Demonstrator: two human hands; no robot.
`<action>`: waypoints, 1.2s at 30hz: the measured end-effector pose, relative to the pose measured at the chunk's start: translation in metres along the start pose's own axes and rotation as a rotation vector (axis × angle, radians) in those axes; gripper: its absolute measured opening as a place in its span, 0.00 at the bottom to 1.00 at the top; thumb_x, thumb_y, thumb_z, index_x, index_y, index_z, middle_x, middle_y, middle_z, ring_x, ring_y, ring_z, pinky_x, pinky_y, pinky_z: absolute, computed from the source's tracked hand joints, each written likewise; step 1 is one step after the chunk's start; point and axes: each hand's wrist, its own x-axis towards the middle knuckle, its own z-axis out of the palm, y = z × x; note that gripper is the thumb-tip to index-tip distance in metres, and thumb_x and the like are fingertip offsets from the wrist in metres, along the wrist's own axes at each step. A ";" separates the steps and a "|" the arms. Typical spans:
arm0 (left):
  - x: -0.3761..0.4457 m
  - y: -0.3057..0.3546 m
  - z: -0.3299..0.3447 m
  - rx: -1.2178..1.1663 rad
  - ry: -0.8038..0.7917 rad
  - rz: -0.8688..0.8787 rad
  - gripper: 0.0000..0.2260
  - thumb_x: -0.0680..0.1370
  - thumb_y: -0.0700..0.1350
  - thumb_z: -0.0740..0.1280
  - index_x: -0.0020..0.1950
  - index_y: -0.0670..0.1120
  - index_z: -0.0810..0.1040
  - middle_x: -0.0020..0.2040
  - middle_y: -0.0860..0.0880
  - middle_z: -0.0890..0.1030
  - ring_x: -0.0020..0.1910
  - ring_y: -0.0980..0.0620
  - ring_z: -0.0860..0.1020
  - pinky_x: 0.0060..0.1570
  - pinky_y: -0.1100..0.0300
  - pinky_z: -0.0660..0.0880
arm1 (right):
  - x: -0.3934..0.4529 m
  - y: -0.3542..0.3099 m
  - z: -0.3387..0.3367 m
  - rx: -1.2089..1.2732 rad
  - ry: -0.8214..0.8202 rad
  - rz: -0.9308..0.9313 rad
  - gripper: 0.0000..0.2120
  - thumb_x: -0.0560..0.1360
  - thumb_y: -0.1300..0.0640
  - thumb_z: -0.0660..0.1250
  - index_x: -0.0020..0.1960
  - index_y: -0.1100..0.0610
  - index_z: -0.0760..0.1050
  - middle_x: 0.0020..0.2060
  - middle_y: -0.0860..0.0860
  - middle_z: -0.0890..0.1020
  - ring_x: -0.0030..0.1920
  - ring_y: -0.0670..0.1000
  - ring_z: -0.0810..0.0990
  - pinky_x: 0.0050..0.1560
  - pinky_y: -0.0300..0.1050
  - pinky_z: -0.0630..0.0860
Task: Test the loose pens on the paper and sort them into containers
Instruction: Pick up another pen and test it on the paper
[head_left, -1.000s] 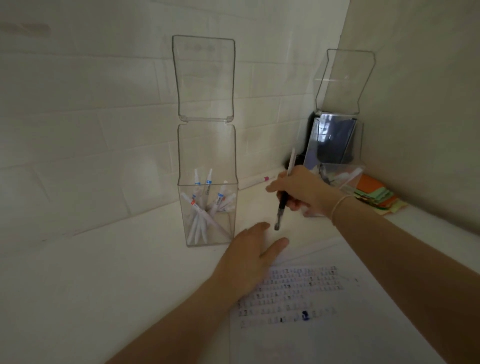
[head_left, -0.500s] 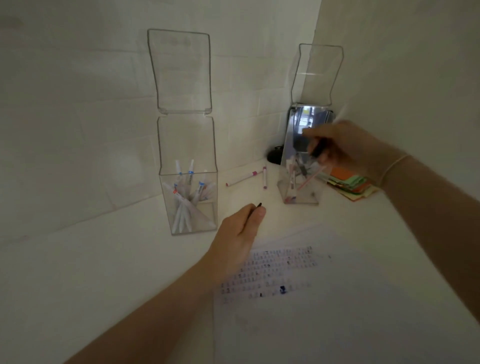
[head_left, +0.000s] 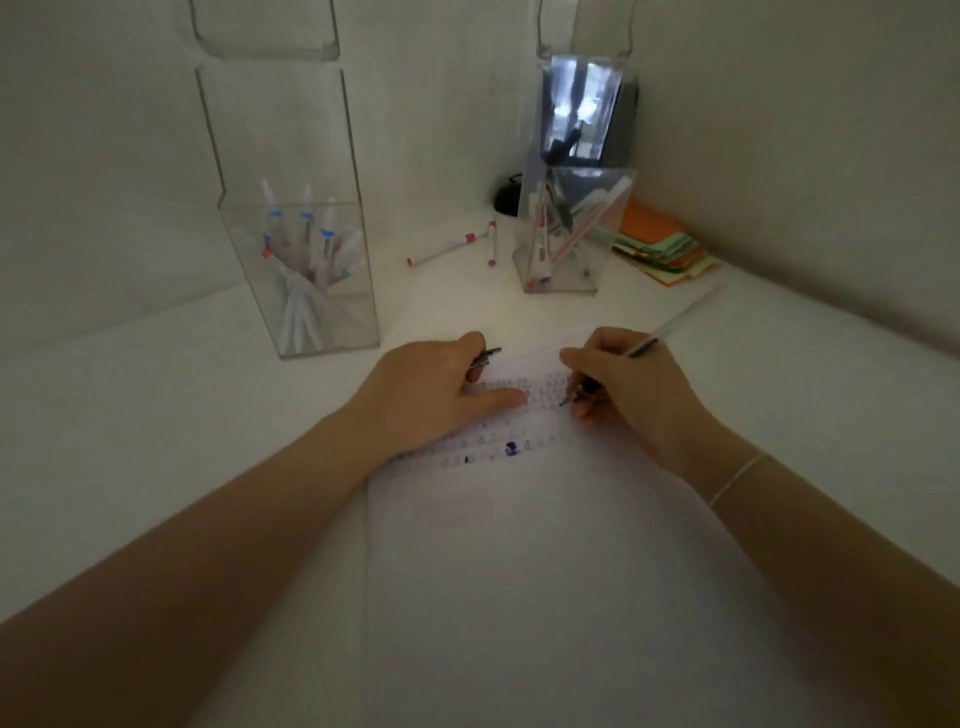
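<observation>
The right hand (head_left: 639, 400) pinches a slim pen (head_left: 644, 345) low near its tip, touching the paper (head_left: 519, 545) on the worktop — light, stiff, probably slippery. Left hand (head_left: 431, 395) pins the sheet, holding a dark cap (head_left: 485, 357).

Desk corner in what looks like an office or study nook, dim light. White desk (head_left: 156, 441) meets 2 plain pale walls (head_left: 779, 130) at back right. Stationery shows the setting: 2 clear acrylic bins w/ hinged lids up, the left bin (head_left: 306, 291) holding white pens, the right bin (head_left: 566, 244) holding mixed pens. 2 markers (head_left: 447, 248) lie loose on the desk between the bins. Stack of orange and green sticky notes (head_left: 665, 244) sits just right of the right bin, near the wall. Sheet of paper (head_left: 545, 571) w/ rows of small ink scribbles lies at front. Small dark object in the corner, too dim to identify.
</observation>
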 end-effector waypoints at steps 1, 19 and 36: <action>0.000 0.000 0.001 0.017 -0.004 0.002 0.22 0.72 0.68 0.59 0.41 0.49 0.64 0.32 0.55 0.70 0.29 0.59 0.67 0.29 0.61 0.61 | -0.002 0.006 -0.002 -0.028 0.042 -0.028 0.14 0.74 0.62 0.67 0.32 0.62 0.70 0.28 0.59 0.77 0.21 0.49 0.75 0.22 0.37 0.71; 0.000 0.000 0.006 0.032 0.021 0.025 0.22 0.70 0.70 0.57 0.36 0.51 0.63 0.30 0.55 0.70 0.29 0.59 0.69 0.30 0.61 0.65 | -0.008 0.027 0.002 -0.203 0.263 -0.191 0.13 0.71 0.67 0.65 0.34 0.75 0.67 0.29 0.70 0.77 0.14 0.44 0.69 0.17 0.32 0.63; -0.002 0.001 0.005 0.032 0.052 0.067 0.20 0.74 0.66 0.59 0.38 0.49 0.65 0.29 0.55 0.69 0.27 0.59 0.68 0.27 0.63 0.59 | -0.005 0.030 0.001 -0.207 0.305 -0.242 0.13 0.70 0.68 0.65 0.32 0.75 0.66 0.26 0.69 0.72 0.18 0.46 0.66 0.21 0.32 0.64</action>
